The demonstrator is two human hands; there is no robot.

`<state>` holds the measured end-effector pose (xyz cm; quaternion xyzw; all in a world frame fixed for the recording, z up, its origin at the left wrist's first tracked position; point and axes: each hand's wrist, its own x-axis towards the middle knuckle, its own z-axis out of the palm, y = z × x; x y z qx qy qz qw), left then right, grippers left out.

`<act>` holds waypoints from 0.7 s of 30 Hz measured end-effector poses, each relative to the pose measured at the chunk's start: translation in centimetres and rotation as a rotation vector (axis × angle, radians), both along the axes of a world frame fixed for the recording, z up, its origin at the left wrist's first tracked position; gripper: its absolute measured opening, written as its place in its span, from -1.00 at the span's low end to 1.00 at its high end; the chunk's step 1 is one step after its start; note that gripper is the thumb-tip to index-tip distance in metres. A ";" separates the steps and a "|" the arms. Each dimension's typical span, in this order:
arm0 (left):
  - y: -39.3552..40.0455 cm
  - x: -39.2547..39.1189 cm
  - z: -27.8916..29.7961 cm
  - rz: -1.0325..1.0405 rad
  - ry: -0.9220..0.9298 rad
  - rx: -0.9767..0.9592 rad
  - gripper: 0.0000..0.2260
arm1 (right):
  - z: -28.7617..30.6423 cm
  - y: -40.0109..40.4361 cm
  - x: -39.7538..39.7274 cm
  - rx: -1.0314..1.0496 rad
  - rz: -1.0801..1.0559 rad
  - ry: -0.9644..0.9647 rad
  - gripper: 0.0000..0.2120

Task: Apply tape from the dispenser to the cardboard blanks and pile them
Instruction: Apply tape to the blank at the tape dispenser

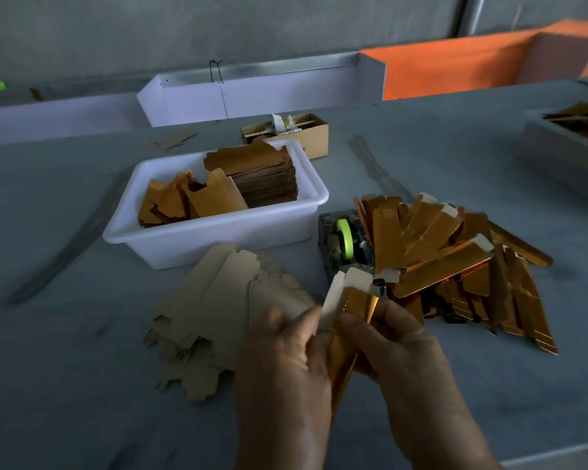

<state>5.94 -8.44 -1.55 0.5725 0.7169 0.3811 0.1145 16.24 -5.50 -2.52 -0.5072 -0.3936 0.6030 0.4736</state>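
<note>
- Your left hand [286,351] and right hand [398,347] meet low in the view, both with fingers curled round one folded gold-foil cardboard blank [348,320], its pale flap end tilted up and away from you.
- That flap end sits just in front of the tape dispenser [345,245], which carries a bright green roll; whether blank and dispenser touch is unclear.
- This looks like the taping step: the blank is folded and presented to the dispenser.
- Next you would likely need to draw tape over the seam, then drop the blank on the loose pile of gold blanks [455,262] to the right.
- Flat brown blanks [224,307] lie left of your hands; a white tub [218,232] behind holds more.
</note>
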 end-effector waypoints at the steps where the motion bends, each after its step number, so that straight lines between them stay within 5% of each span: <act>1: 0.0 0.4 0.2 -0.047 0.155 -0.043 -0.63 | 0.0 0.0 0.0 0.006 0.006 0.000 -0.93; 5: -0.5 1.9 -0.2 -0.100 0.517 -0.017 -0.39 | 0.2 -0.2 0.2 0.004 0.018 0.047 -0.94; 9: -0.6 2.6 -0.7 -0.114 0.577 -0.058 -0.74 | 0.0 -0.2 0.3 -0.016 0.014 0.068 -0.84; 12: -1.2 2.4 -1.2 -0.183 0.531 -0.105 -0.79 | -0.5 -0.2 0.4 -0.026 0.034 -0.003 -0.85; 14: -1.2 1.9 -1.1 -0.165 0.316 -0.169 -0.59 | -0.7 -0.2 0.5 -0.042 0.026 -0.037 -0.88; 18: -0.4 -0.5 -1.7 -0.041 -0.376 -0.264 -0.89 | -0.6 -0.2 0.3 -0.049 0.022 0.064 -0.86; 21: -0.1 -2.0 -1.4 -0.189 -0.787 -0.438 -0.78 | -0.6 -0.2 0.3 -0.075 0.052 0.059 -0.83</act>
